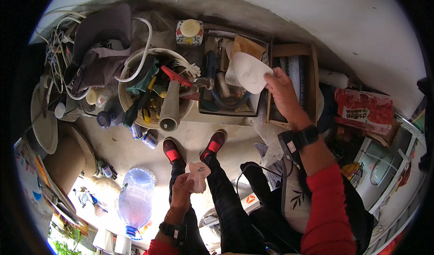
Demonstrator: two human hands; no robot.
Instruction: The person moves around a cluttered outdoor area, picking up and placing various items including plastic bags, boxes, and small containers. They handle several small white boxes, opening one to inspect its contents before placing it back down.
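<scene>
My right hand (284, 94) pinches the edge of a thin white rounded sheet (250, 72), whose exact material I cannot tell. The sheet is over an open cardboard box (251, 110) of mixed small items, and partly covers a brown piece (250, 45) there. A coiled blue hose (226, 103) and a pale cylindrical roll (223, 84) show inside the box. Lower down, in front of my legs, my left hand (180, 193) grips a small translucent plastic bag (198, 177) with dark marks. Both wrists wear black straps.
Left of the box stands a round bucket (184, 60) of hand tools. A second, wooden-sided box (313, 82) adjoins on the right. On the floor are drink cans (149, 140) and a large water bottle (135, 200). A cushioned chair (295, 204) stands beside my right leg.
</scene>
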